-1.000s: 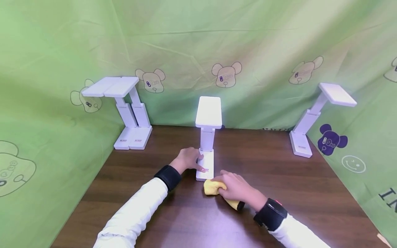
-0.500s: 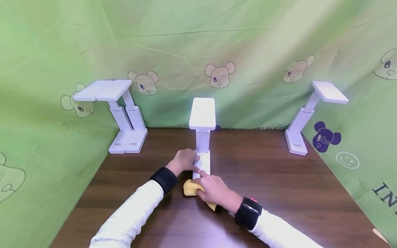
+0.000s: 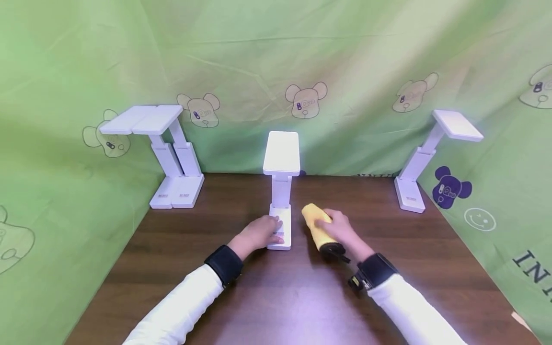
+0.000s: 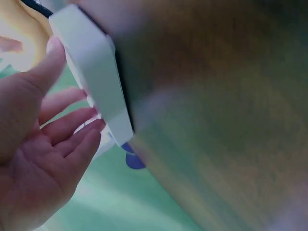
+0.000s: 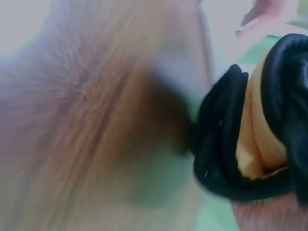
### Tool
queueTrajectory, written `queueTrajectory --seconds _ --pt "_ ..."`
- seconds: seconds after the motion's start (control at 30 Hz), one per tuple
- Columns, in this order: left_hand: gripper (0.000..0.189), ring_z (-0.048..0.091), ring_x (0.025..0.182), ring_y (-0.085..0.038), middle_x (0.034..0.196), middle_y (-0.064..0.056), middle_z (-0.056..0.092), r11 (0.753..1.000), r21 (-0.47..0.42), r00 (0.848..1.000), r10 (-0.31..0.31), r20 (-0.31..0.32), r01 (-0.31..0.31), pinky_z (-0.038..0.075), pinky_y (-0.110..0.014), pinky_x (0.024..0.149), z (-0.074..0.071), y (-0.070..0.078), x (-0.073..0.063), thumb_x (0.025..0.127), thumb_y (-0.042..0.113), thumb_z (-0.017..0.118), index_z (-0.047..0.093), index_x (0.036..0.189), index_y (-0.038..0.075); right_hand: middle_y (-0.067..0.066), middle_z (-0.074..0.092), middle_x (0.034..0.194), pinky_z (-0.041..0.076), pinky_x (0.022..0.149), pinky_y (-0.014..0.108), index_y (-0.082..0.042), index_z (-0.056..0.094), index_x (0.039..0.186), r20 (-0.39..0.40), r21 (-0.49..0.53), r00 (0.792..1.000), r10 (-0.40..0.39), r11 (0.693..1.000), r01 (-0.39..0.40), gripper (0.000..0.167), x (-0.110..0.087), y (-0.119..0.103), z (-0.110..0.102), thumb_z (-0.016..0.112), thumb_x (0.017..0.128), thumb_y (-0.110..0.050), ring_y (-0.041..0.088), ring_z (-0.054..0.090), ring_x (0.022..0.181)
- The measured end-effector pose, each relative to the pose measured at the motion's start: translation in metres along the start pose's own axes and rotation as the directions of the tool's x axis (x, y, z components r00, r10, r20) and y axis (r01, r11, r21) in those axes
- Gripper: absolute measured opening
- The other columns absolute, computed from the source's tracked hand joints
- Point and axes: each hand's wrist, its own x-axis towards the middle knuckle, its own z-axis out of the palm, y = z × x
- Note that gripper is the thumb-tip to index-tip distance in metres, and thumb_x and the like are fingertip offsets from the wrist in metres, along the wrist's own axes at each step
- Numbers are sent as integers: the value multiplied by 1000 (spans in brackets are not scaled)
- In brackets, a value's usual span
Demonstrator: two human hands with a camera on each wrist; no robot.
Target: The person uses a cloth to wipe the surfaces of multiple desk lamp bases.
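A white desk lamp [image 3: 281, 191] stands mid-table, its flat head lit. My left hand [image 3: 258, 233] touches the top of its base with thumb and fingertips; in the left wrist view, the fingers lie fairly straight against the lamp base [image 4: 94, 67]. To the right of that base, my right hand [image 3: 342, 229] grips a folded yellow cloth [image 3: 316, 225] with a black border. Seen from the right wrist, the cloth [image 5: 250, 139] shows thick black edging and yellow layers inside, apart from the lamp. Most of the right fingers are hidden behind it.
Two matching lamps [image 3: 174, 165] stand side by side at the back left. Another white lamp [image 3: 418, 165] is at the back right. A green curtain [image 3: 241, 57] with printed bears surrounds the brown wooden table [image 3: 241, 292]. A small pale object [image 3: 521, 320] lies by the right edge.
My right hand swept the cloth left along the lamp base's front edge, then moved back and right, clear of the base. My left hand stays on the base; the head view shifted slightly.
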Motion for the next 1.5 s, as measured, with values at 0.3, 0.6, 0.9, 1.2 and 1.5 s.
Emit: queueTrajectory --seconds 0.3,0.6,0.9,1.2,1.5 --pt "56 58 127 -35 140 -25 58 995 -97 999 -35 -5 34 47 -43 105 9 7 -5 92 32 74 61 134 -3 28 65 101 52 80 52 9 55 121 -190 -118 981 -48 993 26 43 62 -11 53 68 91 -19 42 63 91" --pt "63 52 135 -32 146 -21 54 987 -125 995 -103 -11 101 43 -41 110 11 3 -9 92 33 73 56 142 -1 27 64 98 55 68 46 10 45 129 -42 -276 996 -79 959 64 55 25 -34 67 71 88 -15 36 64 79" --pt "60 51 137 -33 149 -22 50 991 -90 995 -91 36 94 41 -41 112 6 4 -8 95 33 70 55 142 -1 30 64 98 56 68 47 15 40 134 -61 -233 998 -34 972 19 61 26 -41 67 69 88 -13 41 66 83" --pt "59 51 136 -33 147 -22 52 996 -82 999 -28 29 30 41 -40 112 16 19 -1 95 33 69 56 140 -2 32 61 99 54 77 58 14 44 122 -143 -302 982 -120 950 72 48 67 -11 59 68 91 -14 50 64 89" --pt "61 45 141 -35 151 -23 47 992 -96 995 -80 65 86 38 -43 115 8 7 -6 96 31 69 52 145 -3 27 61 95 54 64 43 16 37 132 149 -299 986 -79 947 121 61 -12 -47 58 70 89 -11 33 62 74"
